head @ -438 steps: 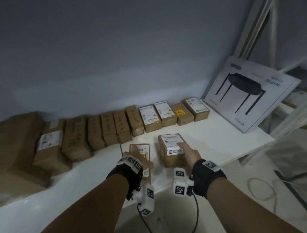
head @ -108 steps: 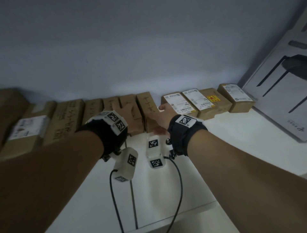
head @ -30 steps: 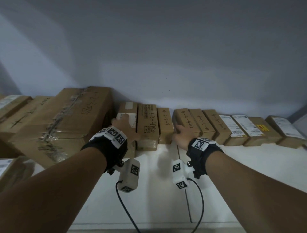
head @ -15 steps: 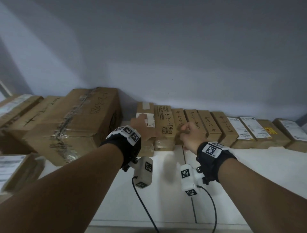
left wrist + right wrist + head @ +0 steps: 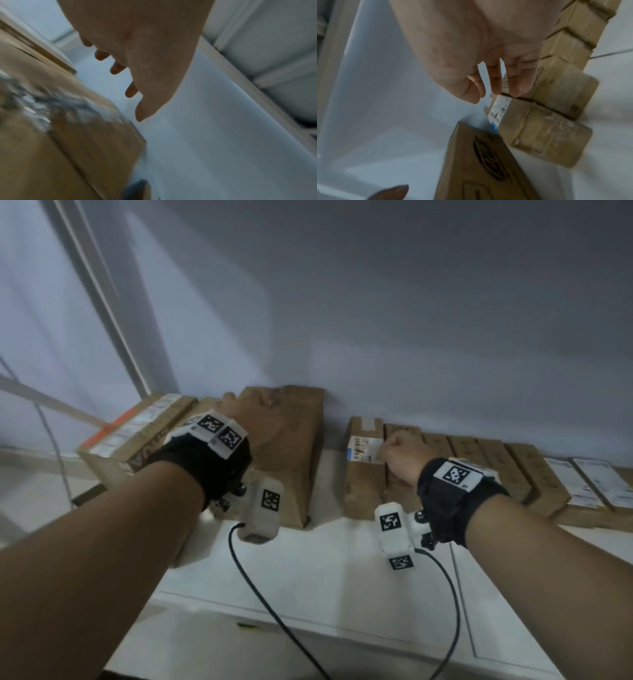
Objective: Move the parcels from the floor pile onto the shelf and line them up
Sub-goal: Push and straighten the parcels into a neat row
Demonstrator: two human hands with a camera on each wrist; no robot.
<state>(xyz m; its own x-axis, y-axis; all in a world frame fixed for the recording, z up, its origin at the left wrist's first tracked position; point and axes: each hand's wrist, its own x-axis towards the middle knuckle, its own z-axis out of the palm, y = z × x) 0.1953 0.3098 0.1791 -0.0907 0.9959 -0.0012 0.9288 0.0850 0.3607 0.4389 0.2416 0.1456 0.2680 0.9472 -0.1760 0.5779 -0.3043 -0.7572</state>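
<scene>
Parcels along the wall on the white shelf (image 5: 342,559): big carton (image 5: 291,453) looks stiff and weighty, best taken by both ends, left hand (image 5: 239,419) spread loose above it; small boxes (image 5: 486,467) light, right hand (image 5: 400,453) curled, fingertips touching their tops, holding nothing.

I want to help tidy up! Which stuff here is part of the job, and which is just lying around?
Part of the job:
- big brown parcel, with the left hand over it
- small parcels lined up along the wall, right hand on them
- white shelf

Just lying about:
- black cables from the wrist cameras
- grey wall
</scene>
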